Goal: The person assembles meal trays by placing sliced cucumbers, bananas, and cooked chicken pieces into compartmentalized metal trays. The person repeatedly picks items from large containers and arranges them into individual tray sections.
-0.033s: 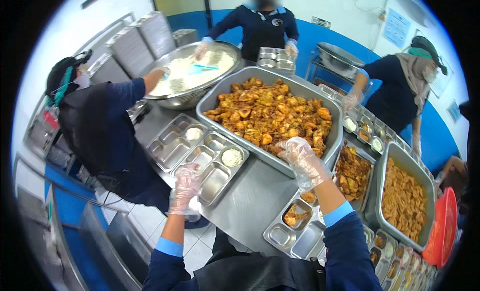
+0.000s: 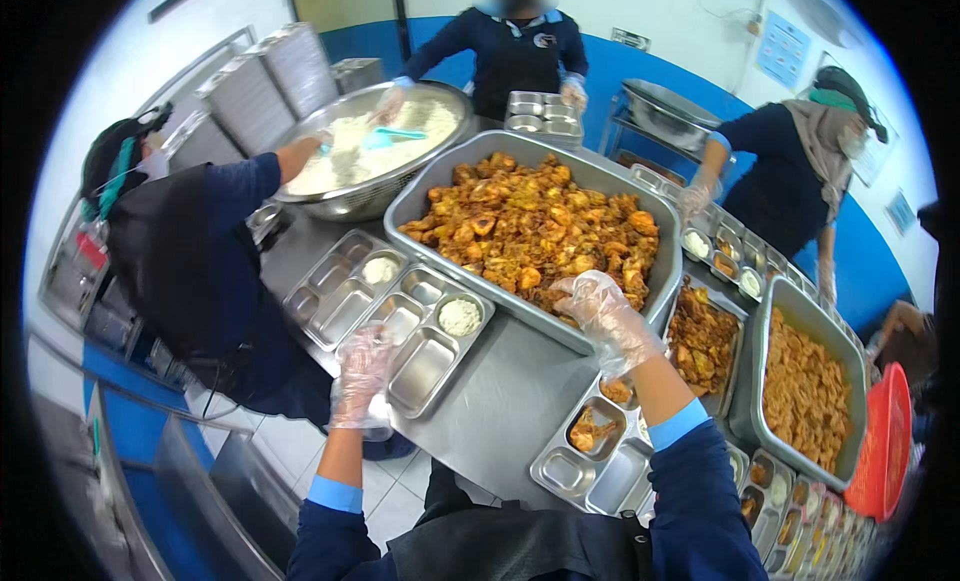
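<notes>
My left hand (image 2: pixel 363 373), in a clear plastic glove, is closed on the near left edge of a steel compartment tray (image 2: pixel 425 373). A round mound of white rice (image 2: pixel 460 317) fills one of its compartments; the others I can see hold no food. Over the near rim of a large grey pan (image 2: pixel 490 299), my gloved right hand (image 2: pixel 606 319) reaches to the browned chicken pieces (image 2: pixel 540 221) heaped inside. Its fingers are curled down at the chicken, and whatever is between them is hidden.
Another rice tray (image 2: pixel 335 286) lies to the left. A co-worker (image 2: pixel 190 251) works at the rice bowl (image 2: pixel 450 101); two more stand opposite. Right are a tray with chicken (image 2: pixel 590 431), a smaller chicken pan (image 2: pixel 700 336), a pan of brown pieces (image 2: pixel 810 396) and a red basket (image 2: pixel 885 441).
The whole view has shifted slightly. My hands stay nearly where they were, at the tray and the chicken. In the rice bowl, the turquoise scoop lies a little differently.
</notes>
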A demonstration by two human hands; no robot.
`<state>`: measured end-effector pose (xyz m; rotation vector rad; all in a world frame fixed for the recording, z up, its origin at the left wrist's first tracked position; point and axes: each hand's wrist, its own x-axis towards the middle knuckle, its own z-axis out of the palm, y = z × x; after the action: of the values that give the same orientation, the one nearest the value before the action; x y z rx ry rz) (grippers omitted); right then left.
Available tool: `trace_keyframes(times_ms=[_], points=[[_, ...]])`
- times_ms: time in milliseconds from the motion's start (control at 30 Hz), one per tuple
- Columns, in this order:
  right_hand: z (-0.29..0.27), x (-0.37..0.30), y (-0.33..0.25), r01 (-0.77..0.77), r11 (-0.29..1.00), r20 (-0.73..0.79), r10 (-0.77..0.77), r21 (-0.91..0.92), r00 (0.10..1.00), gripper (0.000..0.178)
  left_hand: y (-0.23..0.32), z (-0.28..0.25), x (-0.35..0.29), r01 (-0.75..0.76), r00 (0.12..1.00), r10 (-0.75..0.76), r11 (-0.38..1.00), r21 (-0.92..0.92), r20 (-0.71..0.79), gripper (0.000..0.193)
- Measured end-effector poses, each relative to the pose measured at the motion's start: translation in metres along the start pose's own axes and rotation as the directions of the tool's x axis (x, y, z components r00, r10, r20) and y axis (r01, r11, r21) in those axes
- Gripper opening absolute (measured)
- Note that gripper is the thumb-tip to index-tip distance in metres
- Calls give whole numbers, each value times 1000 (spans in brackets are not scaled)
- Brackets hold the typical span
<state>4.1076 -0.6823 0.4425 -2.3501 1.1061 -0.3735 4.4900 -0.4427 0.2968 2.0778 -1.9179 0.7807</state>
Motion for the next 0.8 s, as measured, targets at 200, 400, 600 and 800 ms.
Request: trace_keyframes(times_ms=[200, 400, 600, 800], points=[[-8, 14, 5, -402, 678, 112, 430, 616, 896, 56, -108, 94, 17, 130, 986, -127, 991, -23, 105, 60], [4, 7, -42, -346, 519, 51, 500, 782, 865, 55, -128, 123, 26, 136, 904, 98, 858, -496, 417, 53], [99, -5, -117, -283, 468, 109, 365, 837, 925, 38, -87, 101, 10, 115, 934, 76, 859, -498, 348, 48], [205, 10, -130, 96, 993, -84, -101, -64, 991, 19, -17, 28, 8, 400, 859, -59, 697, -595, 509, 48]])
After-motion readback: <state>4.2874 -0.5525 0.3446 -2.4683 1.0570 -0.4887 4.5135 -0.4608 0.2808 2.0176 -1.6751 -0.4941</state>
